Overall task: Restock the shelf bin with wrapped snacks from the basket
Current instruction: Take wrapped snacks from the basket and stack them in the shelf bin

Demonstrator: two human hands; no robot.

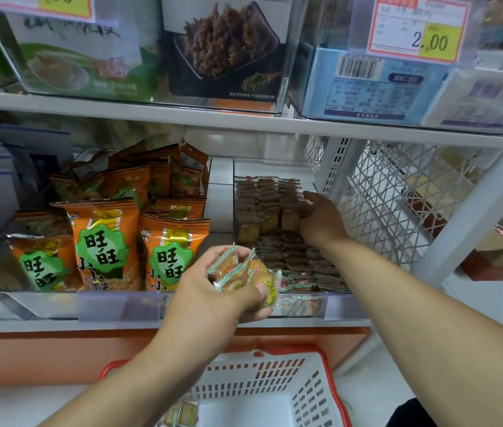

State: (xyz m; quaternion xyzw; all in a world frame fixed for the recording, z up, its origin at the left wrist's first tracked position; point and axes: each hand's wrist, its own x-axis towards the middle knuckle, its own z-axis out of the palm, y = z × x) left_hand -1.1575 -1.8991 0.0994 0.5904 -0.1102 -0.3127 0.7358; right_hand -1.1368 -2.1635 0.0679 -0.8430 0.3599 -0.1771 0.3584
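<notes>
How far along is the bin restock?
Mostly done: the clear plastic shelf bin already holds rows of small wrapped snacks. In hand: the left hand grips a bunch of wrapped snacks before the bin, while the right hand reaches among the stacked rows. Left: the white and red basket shows only a few packets at its bottom.

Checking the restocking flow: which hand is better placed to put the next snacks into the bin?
Probably the left hand: it already holds wrapped snacks just in front of the shelf bin. The right hand is deep inside, among the stacked packs.
</notes>
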